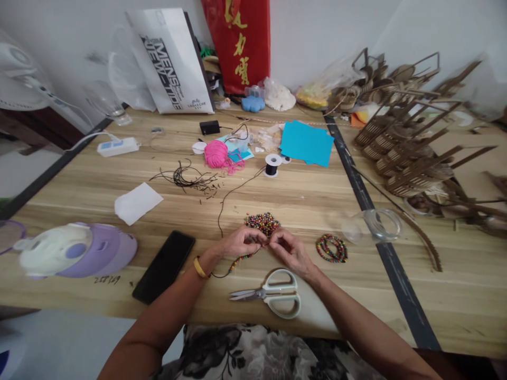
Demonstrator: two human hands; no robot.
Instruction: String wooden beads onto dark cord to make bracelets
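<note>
Centrally, the left hand [242, 241] holds the strand [240, 260] in a narrow thumb-and-finger pinch, its threaded beads lying on the near side of that hand. The right hand [292, 251] has its fingertips close together at the same point; whether they grip anything cannot be told. The bead pile [263, 221] lies just beyond both hands, the scissors [259, 293] on the near side.
</note>
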